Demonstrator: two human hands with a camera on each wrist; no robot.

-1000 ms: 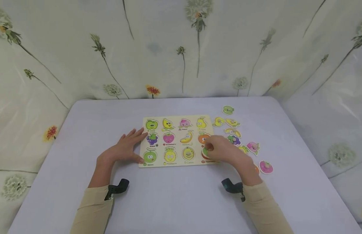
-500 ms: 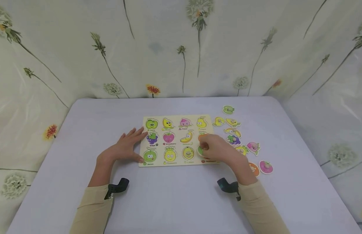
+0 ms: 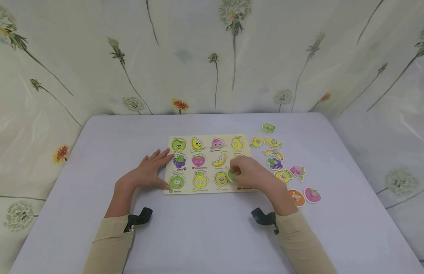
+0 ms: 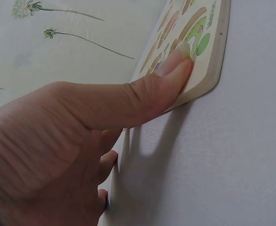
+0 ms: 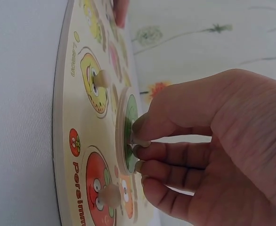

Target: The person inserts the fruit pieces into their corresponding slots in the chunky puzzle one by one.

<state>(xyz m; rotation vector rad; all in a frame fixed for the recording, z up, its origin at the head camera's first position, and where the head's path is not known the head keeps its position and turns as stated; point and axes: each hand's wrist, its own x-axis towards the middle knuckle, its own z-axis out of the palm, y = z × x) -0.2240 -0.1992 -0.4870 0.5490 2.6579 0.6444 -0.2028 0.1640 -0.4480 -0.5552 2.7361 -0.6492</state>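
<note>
A pale wooden fruit puzzle board (image 3: 210,179) lies on the table. My left hand (image 3: 143,176) is at its left side, fingers spread, thumb resting on the near corner as the left wrist view shows. My right hand (image 3: 254,175) pinches the small wooden peg of a round green puzzle piece (image 5: 131,110) between thumb and fingertips. That piece is tilted on edge in the right wrist view, over the board's right part. Beside it, a lemon piece (image 5: 88,77) and a persimmon piece (image 5: 94,170) with pegs sit in the board. The right hand hides part of the board.
Several loose fruit pieces lie right of the board, among them a grape piece (image 3: 275,163), a peach piece (image 3: 297,172), an orange piece (image 3: 293,196) and a pink piece (image 3: 312,196). A green piece (image 3: 268,128) lies farthest back. A flowered curtain (image 3: 184,57) hangs behind the table.
My right hand has moved left across the board with the green piece, from over the persimmon toward the lemon, uncovering the orange piece on the table. My left hand has stayed in place.
</note>
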